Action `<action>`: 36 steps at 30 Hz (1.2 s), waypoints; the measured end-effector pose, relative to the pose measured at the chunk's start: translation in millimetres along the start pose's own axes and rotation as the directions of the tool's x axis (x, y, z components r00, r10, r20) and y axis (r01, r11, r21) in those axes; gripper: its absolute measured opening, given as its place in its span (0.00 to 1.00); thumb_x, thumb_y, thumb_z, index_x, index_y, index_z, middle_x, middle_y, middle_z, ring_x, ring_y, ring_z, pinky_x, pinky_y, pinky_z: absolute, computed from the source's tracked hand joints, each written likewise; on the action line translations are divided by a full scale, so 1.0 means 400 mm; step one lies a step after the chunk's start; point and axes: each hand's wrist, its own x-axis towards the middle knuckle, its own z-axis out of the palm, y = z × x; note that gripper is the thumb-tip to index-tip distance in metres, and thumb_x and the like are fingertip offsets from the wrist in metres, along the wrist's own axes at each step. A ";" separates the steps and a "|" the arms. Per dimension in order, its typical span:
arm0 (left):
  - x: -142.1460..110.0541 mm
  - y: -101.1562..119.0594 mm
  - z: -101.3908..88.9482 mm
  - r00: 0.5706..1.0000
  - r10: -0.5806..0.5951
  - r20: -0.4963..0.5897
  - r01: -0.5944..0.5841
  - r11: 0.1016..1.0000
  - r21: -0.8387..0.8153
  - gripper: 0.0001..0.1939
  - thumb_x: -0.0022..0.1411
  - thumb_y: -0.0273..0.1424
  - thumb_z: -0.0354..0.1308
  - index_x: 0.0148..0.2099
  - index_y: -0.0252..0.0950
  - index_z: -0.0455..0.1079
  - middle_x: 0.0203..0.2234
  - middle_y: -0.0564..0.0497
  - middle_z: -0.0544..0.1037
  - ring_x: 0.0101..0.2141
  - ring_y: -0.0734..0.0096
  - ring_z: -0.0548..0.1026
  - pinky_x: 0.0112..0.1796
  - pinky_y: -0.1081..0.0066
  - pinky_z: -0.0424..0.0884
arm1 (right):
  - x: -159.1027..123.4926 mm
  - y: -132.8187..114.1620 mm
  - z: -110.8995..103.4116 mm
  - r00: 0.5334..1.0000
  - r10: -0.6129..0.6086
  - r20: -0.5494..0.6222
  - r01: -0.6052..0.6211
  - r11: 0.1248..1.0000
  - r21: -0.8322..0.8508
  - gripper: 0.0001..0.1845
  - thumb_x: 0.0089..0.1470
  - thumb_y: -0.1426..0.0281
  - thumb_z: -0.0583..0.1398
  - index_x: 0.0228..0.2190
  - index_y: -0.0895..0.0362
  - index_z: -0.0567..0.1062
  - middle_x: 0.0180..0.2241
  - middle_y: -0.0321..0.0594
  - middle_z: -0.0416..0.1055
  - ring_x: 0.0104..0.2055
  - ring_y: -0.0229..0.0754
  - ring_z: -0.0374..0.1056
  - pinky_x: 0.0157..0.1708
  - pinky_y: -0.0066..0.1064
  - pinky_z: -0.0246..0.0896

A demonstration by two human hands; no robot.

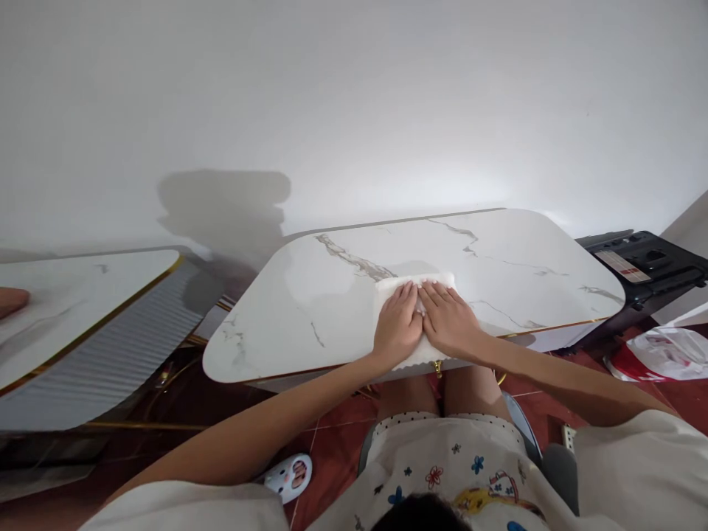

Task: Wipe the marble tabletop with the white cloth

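Observation:
A folded white cloth point(447, 283) lies at the front middle of a white marble-patterned table point(287, 295), its lower edge hanging slightly over the front rim. My left hand point(399, 326) rests flat on it, fingers stretched forward. Beside it, touching at the thumbs, my right hand point(449, 318) also presses flat on the cloth, fingers extended. Neither hand is wrapped around anything. Part of the cloth is hidden under both palms. Just below the cloth, a small gold knob point(438, 368) shows on the table's front.
A second marble-topped cabinet point(82, 295) with a gold edge stands to the left; part of a person's skin point(12, 301) shows on it. A black case point(653, 265) and a white-and-red bag point(664, 354) are at right. The wall point(354, 110) is directly behind.

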 end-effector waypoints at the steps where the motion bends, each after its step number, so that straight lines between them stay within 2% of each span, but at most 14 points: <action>1: 0.000 0.017 0.009 1.000 -0.007 0.004 0.008 1.000 -0.020 0.30 0.60 0.27 0.42 0.64 0.32 0.54 0.63 0.44 0.57 0.63 0.60 0.53 0.62 0.57 0.52 | -0.013 0.016 -0.005 1.000 0.000 0.004 0.000 1.000 0.000 0.30 0.59 0.69 0.44 0.60 0.66 0.59 0.63 0.48 0.54 0.65 0.49 0.49 0.62 0.43 0.45; 4: 0.024 0.064 0.036 1.000 0.005 0.008 -0.004 0.997 -0.071 0.29 0.60 0.27 0.43 0.65 0.34 0.54 0.63 0.45 0.57 0.64 0.60 0.52 0.62 0.55 0.51 | -0.029 0.073 -0.018 1.000 0.008 0.018 -0.008 1.000 -0.004 0.30 0.58 0.69 0.44 0.61 0.65 0.59 0.63 0.48 0.54 0.65 0.48 0.49 0.62 0.43 0.45; 7: 0.075 0.095 0.051 0.999 0.024 0.021 -0.023 0.996 -0.083 0.29 0.60 0.26 0.43 0.64 0.34 0.54 0.63 0.44 0.57 0.64 0.59 0.52 0.62 0.55 0.51 | -0.010 0.130 -0.026 0.999 0.016 0.042 -0.015 1.000 -0.023 0.31 0.58 0.68 0.45 0.61 0.63 0.58 0.63 0.47 0.54 0.65 0.48 0.48 0.62 0.45 0.45; 13: 0.223 0.103 0.067 0.999 -0.023 0.022 0.024 0.999 -0.042 0.27 0.61 0.24 0.42 0.62 0.28 0.56 0.63 0.40 0.58 0.63 0.58 0.53 0.62 0.58 0.50 | 0.114 0.231 -0.021 0.997 0.020 0.080 -0.017 0.999 -0.044 0.30 0.58 0.69 0.44 0.61 0.65 0.58 0.63 0.47 0.54 0.65 0.48 0.48 0.61 0.43 0.45; 17: 0.327 0.067 0.084 0.998 -0.028 -0.052 0.026 0.999 -0.029 0.24 0.62 0.23 0.40 0.60 0.31 0.59 0.61 0.42 0.61 0.62 0.59 0.56 0.60 0.59 0.54 | 0.217 0.281 -0.002 0.996 0.023 0.082 -0.018 0.998 -0.056 0.29 0.59 0.70 0.45 0.61 0.64 0.59 0.63 0.45 0.54 0.65 0.47 0.48 0.62 0.41 0.44; 22: 0.434 -0.016 0.086 0.994 -0.021 -0.111 0.022 1.000 0.007 0.22 0.61 0.22 0.42 0.56 0.34 0.63 0.57 0.44 0.67 0.59 0.60 0.60 0.59 0.60 0.57 | 0.348 0.305 0.034 0.996 0.007 0.085 -0.002 0.998 -0.066 0.29 0.60 0.70 0.45 0.61 0.64 0.58 0.63 0.45 0.54 0.65 0.46 0.49 0.61 0.38 0.43; 29: 0.592 -0.127 0.067 0.992 0.074 -0.098 -0.064 0.993 0.098 0.20 0.61 0.21 0.41 0.53 0.33 0.64 0.53 0.41 0.69 0.56 0.61 0.63 0.56 0.63 0.59 | 0.525 0.337 0.091 0.999 0.026 0.028 -0.024 0.997 -0.068 0.28 0.60 0.71 0.44 0.60 0.65 0.59 0.62 0.47 0.56 0.63 0.46 0.51 0.60 0.37 0.44; 33: 0.688 -0.146 0.070 0.991 0.114 -0.073 -0.104 0.987 0.126 0.19 0.61 0.21 0.41 0.50 0.36 0.65 0.50 0.45 0.72 0.53 0.64 0.66 0.54 0.65 0.61 | 0.589 0.375 0.104 0.994 0.110 -0.010 -0.110 0.991 -0.076 0.27 0.61 0.71 0.43 0.60 0.65 0.59 0.62 0.48 0.57 0.63 0.46 0.51 0.60 0.39 0.44; 36: 0.727 -0.125 0.085 0.991 0.118 -0.058 -0.107 0.982 0.157 0.17 0.61 0.21 0.42 0.49 0.33 0.66 0.48 0.42 0.73 0.51 0.61 0.67 0.53 0.63 0.61 | 0.601 0.420 0.098 0.992 0.130 0.009 -0.129 0.989 -0.069 0.27 0.62 0.70 0.43 0.60 0.63 0.59 0.62 0.47 0.56 0.63 0.46 0.50 0.61 0.40 0.43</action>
